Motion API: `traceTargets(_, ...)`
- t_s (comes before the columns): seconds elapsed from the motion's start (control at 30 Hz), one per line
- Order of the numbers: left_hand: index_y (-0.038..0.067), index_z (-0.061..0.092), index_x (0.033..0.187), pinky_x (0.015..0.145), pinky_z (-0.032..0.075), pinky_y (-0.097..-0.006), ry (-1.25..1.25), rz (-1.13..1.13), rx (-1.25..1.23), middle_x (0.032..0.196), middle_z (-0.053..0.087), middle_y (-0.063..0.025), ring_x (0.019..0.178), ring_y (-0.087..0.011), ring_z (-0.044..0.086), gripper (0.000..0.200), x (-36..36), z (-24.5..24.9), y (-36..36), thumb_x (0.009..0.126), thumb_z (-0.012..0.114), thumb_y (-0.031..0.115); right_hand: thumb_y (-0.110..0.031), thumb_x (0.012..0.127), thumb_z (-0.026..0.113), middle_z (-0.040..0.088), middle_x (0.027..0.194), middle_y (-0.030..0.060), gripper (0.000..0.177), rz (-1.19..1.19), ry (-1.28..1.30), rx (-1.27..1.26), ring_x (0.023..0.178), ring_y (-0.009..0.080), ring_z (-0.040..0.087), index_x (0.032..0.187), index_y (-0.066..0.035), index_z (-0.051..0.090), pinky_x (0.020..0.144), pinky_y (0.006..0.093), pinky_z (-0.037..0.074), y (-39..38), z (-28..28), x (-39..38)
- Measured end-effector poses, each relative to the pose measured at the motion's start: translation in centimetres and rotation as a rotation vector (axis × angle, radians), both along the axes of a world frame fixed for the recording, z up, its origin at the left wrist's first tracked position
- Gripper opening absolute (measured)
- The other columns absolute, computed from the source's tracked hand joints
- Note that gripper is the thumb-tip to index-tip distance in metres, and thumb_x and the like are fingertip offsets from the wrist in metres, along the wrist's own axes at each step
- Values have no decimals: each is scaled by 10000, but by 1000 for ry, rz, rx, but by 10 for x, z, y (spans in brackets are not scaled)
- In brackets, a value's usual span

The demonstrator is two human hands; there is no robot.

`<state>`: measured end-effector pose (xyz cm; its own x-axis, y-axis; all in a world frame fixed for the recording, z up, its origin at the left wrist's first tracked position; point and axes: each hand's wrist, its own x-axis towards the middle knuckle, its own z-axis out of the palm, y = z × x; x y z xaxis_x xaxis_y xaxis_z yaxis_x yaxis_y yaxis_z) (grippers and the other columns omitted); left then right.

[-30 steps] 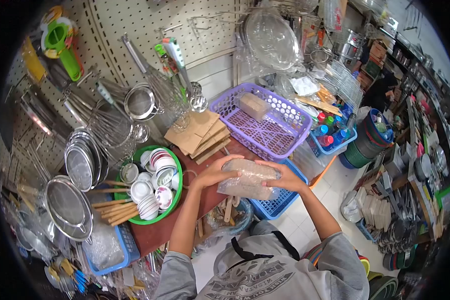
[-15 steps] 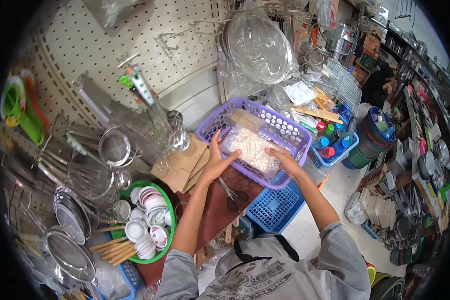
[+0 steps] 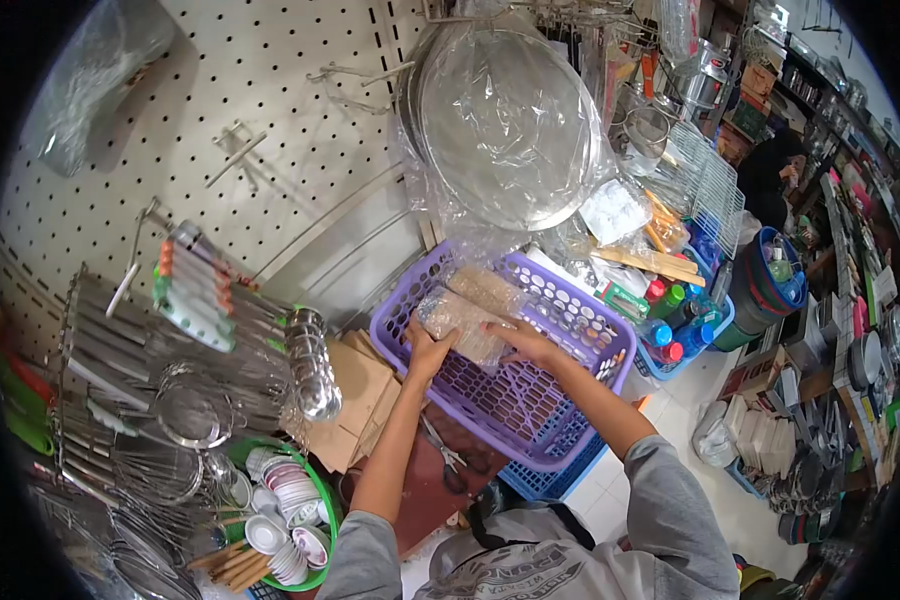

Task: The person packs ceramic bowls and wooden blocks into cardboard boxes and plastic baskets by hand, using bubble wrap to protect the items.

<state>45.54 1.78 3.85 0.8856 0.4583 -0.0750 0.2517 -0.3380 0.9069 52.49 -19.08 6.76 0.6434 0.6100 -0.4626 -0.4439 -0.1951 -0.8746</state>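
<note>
My left hand [image 3: 429, 347] grips the near left corner of a clear-plastic packet [image 3: 462, 318] with pale brownish contents, thumb on top. At the packet's right edge, my right hand [image 3: 526, 343] holds it with fingertips and thumb. Both hands are over the left part of a purple perforated plastic basket [image 3: 560, 459]. Behind the held packet, against the far wall of the basket, lies a second plastic-wrapped packet [image 3: 489, 287] of similar colour. The basket's slotted bottom shows to the right of the hands.
Scissors [image 3: 444, 455] and brown cardboard [image 3: 350, 393] lie left of the basket. A blue basket [image 3: 545, 482] sits beneath it. A green basket [image 3: 329, 510] holds small bowls. Utensils and large wrapped strainers [image 3: 505, 125] hang from the pegboard. Colourful bottles [image 3: 675, 300] stand at right; farther off is a person [image 3: 767, 185].
Both hands have moved the held packet from the middle of the purple basket to its left side, beside the other packet. The camera view has shifted, with the strainers now appearing larger.
</note>
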Motion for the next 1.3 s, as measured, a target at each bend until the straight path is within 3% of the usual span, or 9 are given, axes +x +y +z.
traceTargets(0.1,14,217,1498,1142,272,-449,55,17,-27,1435,300,-254,1362,-375,290,1039,7,3,2,730,832,346,-491,792,768,408,1477,190,962,-51,19,1,1268,333,504,1522,-66,307,933,472,532,5,-7,3)
traceTargets(0.43,-9,80,1525,1134,296,-439,75,-45,-56,1469,247,-280,1387,-387,291,1141,18,-18,15,749,825,371,-355,776,836,507,1132,123,632,-311,-72,-85,1006,245,600,1077,-112,336,634,380,589,22,-40,6)
traceTargets(0.53,-10,-39,1529,1152,265,-441,238,67,-2,1521,155,-307,1433,-401,209,1236,17,-14,4,739,826,384,-402,748,850,557,932,119,650,-457,-197,-23,663,174,584,1025,-100,345,469,305,500,31,-54,-2)
traceTargets(0.63,-14,-136,1518,1178,219,-423,353,53,-168,1560,55,-320,1469,-407,120,1288,19,-20,6,742,815,375,-335,775,841,504,1130,113,640,-419,-99,-101,985,203,589,1089,-112,330,604,358,574,33,-65,2)
traceTargets(0.73,1,-186,1511,1191,199,-421,289,-99,-280,1576,11,-314,1476,-398,111,1255,20,-57,14,774,781,313,-317,777,843,536,1067,108,637,-502,-325,-156,876,191,615,1087,-100,332,548,331,556,41,-114,9)
traceTargets(0.9,-5,-183,1510,1199,182,-415,162,-160,2,1574,52,-318,1472,-403,145,1178,24,-50,-12,788,734,152,-298,799,830,556,891,82,598,-508,-438,-157,619,155,584,1052,-74,336,417,290,472,38,-147,26)
traceTargets(1.03,32,-149,1530,1196,200,-421,95,-121,-57,1579,91,-295,1465,-403,181,1133,22,-28,-19,789,708,31,-300,809,825,545,858,82,545,-512,-269,-50,576,134,555,989,-70,364,393,280,420,38,-86,17)
traceTargets(1.23,75,-60,1553,1184,246,-440,50,-99,29,1574,164,-263,1454,-393,224,1076,22,-29,-19,800,702,-18,-364,811,814,522,794,80,580,-389,-704,-238,541,126,522,975,-71,340,386,290,394,39,-125,40)
traceTargets(1.3,62,-28,1551,1179,259,-443,62,-103,35,1560,200,-264,1447,-392,241,1049,21,-21,-21,804,703,-18,-377,810,812,520,792,76,593,-361,-524,-189,539,137,525,982,-54,345,401,297,409,34,-93,33)
